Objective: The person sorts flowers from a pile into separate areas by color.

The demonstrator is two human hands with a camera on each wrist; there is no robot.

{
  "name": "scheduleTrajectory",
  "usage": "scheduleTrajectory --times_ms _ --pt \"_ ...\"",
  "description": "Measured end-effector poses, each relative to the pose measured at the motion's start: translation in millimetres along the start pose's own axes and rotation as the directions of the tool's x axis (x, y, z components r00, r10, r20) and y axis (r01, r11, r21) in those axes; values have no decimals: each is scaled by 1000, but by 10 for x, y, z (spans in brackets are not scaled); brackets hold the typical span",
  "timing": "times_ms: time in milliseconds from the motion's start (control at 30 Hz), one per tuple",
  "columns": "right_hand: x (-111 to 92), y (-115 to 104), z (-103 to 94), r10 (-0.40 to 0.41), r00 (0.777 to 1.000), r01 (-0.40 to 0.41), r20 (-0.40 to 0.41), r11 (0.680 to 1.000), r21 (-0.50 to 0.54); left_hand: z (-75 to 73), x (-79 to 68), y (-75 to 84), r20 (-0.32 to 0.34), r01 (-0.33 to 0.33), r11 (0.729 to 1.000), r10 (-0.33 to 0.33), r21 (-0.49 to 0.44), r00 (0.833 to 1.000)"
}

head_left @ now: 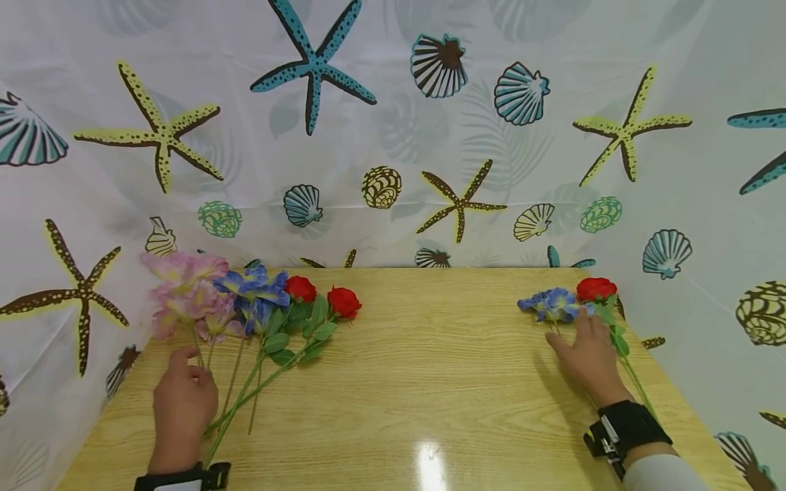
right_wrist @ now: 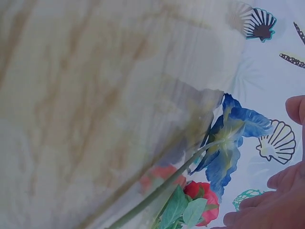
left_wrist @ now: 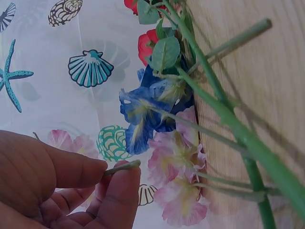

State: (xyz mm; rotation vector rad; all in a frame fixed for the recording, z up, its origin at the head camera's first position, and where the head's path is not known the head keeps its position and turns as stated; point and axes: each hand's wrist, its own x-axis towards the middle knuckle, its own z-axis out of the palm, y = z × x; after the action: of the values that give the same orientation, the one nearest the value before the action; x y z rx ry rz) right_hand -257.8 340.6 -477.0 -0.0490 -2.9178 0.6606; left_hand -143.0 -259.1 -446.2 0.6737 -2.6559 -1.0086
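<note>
My left hand (head_left: pixel 184 399) pinches a thin green flower stem (left_wrist: pixel 123 167) between thumb and index finger, its cut end poking out past the fingertips. Just beyond this hand are pink artificial flowers (head_left: pixel 190 290), with blue flowers (head_left: pixel 254 293) beside them. Over at the right, my right hand (head_left: pixel 589 354) hovers with fingers spread above a blue flower (head_left: pixel 549 303) and a red rose (head_left: pixel 595 289). In the right wrist view its fingers are straight and hold nothing, close to the blue flower (right_wrist: pixel 226 143) and its stem.
Two red roses (head_left: pixel 344 302) with leafy green stems (head_left: pixel 245 392) lie right of the left-hand flowers, their stems crossing. Everything lies on a wood-grain table (head_left: pixel 424 382). A white curtain (head_left: pixel 393 136) printed with starfish and shells hangs behind the table.
</note>
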Motion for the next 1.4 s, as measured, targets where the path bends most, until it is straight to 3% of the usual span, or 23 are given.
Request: scheduleTrajectory --times_ms 267,433,600,800,1133,1400 --pt "-11 -65 32 -12 999 11 33 1000 29 51 -105 74 136 -6 997 17 -79 991" --pt "-19 -92 34 -11 999 9 43 999 41 81 -132 129 164 -18 995 34 -99 986" --pt "-38 -168 79 9 997 -19 72 991 130 179 -172 195 220 -21 990 52 -139 974" --pt "-48 -339 128 33 995 -50 98 982 182 341 -259 372 293 38 962 44 -269 955" --pt "-40 -539 118 17 996 -36 90 975 221 507 -334 759 300 2 929 117 -370 947" --pt "-28 -789 107 18 997 -43 80 945 325 755 -396 909 272 -122 899 254 -421 928"
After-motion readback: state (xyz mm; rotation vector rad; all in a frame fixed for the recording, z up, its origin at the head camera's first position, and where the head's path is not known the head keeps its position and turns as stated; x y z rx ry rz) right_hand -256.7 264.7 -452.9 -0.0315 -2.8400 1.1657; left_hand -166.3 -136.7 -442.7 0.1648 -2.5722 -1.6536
